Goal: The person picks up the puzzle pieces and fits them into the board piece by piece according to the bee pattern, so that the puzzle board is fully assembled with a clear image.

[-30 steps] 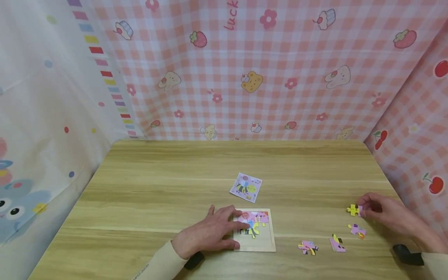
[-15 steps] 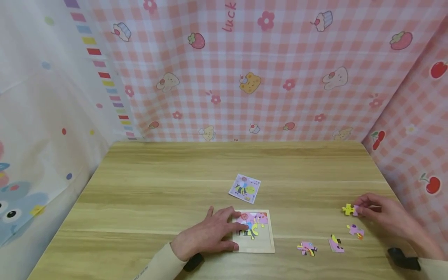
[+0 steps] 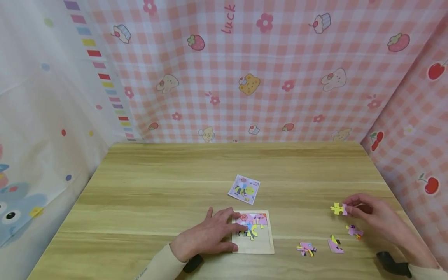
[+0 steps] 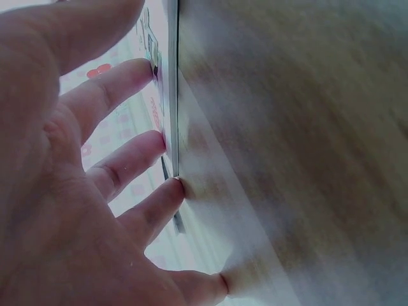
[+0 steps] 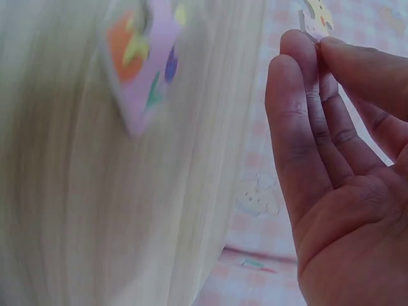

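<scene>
The wooden table [image 3: 157, 167] served as your work surface. Your left hand [image 3: 208, 234] lay with fingers spread, grasping nothing, the fingertips at the left side of the puzzle tray [image 3: 263, 244]; it appeared to steady that part. Your right hand [image 3: 379, 219] pinched a yellow-and-pink piece [image 3: 338, 209] between thumb and fingers, well apart from the tray, to its right. In the tray, joined pieces [image 3: 259, 218] occupied the top and the left of the middle; the lower area was bare wood. The picture card [image 3: 244, 189], printed with a bee, lay just beyond the tray for reference. Three loose pieces [image 3: 306, 249] lay on the table right of the tray. The step in hand was judged to be piece transfer, ahead of insertion. The next move called for carrying the pinched piece left, aligning its tabs, probably beside the bee's body, where the card showed the yellow head, and pressing it flat.
</scene>
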`<state>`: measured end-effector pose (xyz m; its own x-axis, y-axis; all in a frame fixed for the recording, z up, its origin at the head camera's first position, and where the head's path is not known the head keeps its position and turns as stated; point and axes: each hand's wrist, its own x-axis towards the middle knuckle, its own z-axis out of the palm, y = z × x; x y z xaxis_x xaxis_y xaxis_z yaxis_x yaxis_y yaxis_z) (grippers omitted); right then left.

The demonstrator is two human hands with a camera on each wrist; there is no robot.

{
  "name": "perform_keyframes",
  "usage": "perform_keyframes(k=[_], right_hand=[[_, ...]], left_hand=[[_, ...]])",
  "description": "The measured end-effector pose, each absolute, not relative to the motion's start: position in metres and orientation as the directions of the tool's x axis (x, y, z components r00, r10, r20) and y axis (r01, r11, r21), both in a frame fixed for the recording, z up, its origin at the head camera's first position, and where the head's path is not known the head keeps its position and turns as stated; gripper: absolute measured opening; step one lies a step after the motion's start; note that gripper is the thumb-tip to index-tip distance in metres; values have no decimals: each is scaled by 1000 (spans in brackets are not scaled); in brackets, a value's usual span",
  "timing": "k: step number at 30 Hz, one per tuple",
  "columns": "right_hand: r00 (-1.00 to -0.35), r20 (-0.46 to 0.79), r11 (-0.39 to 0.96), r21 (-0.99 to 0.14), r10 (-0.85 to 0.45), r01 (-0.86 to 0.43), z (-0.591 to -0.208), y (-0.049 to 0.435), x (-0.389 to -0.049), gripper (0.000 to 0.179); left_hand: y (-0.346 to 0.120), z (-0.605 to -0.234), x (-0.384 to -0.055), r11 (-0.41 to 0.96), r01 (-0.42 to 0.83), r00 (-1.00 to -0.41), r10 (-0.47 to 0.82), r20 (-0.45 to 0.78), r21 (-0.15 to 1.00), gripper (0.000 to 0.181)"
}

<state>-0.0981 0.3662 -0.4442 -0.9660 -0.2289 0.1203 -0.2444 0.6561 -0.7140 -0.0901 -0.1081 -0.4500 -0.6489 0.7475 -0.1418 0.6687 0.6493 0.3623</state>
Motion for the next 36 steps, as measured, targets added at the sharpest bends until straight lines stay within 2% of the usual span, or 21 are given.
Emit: perform_keyframes(k=[6,13,17,26,36], right_hand=[[-969,94,670,-707,-227,-225,-435,349,-92,13],[-972,67,609,-768,-227,-196,-429,332,-85,14],[-974,64,615,-766,-217,-188,-424,322,-81,14],[-928,216,561,-747,-303,-357,-426,296,-79,15],[-933,171,512,-797,-317,-321,-426,271,-76,11]], left_hand=[[-108,-450,-89,650,669,-651,747,-137,360,52],[-108,-451,-89,654,662,-654,743,-145,365,52],[-108,-451,-89,652,663,-653,744,-141,368,52],[-109,-452,-89,652,656,-656,742,-138,382,52],[-108,-449,-89,659,646,-661,735,-149,384,53]])
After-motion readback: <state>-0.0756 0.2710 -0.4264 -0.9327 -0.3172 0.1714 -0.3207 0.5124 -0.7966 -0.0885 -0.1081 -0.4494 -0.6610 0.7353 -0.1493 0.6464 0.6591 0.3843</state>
